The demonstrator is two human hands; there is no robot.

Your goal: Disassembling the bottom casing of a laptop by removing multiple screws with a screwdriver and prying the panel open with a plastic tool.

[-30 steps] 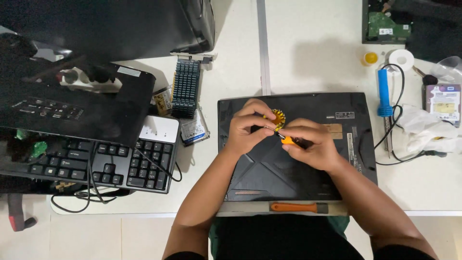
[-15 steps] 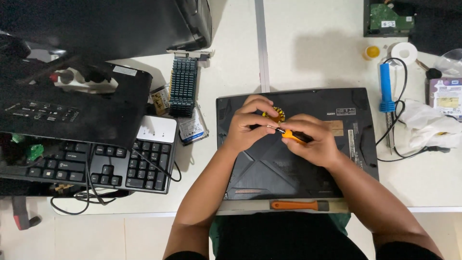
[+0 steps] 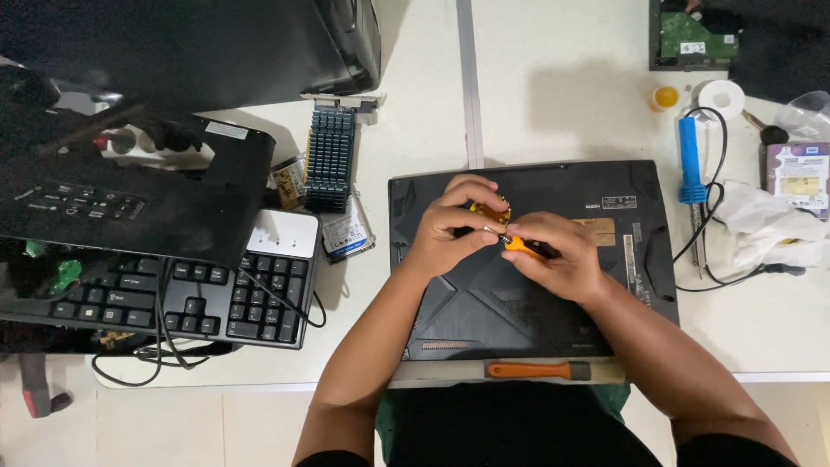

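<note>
A dark laptop [image 3: 605, 251] lies bottom side up on the white table in front of me. My right hand [image 3: 558, 258] grips a small screwdriver with an orange handle [image 3: 519, 245], its metal tip pointing left. My left hand [image 3: 450, 223] is closed around a small yellow and black part [image 3: 491, 210] right at the screwdriver's tip. Both hands hover over the upper middle of the laptop's base, touching each other.
An orange-handled tool [image 3: 536, 370] lies at the laptop's near edge. A black keyboard [image 3: 164, 298], a finned card [image 3: 330, 156] and a small drive [image 3: 347, 233] sit left. A blue soldering iron [image 3: 689, 160], white cloth [image 3: 761, 229], tape roll [image 3: 720, 98] and green circuit board [image 3: 692, 35] are right.
The hands have stayed together over the laptop, with the fingers shifting slightly around the screwdriver and the yellow part. The view has drifted a little.
</note>
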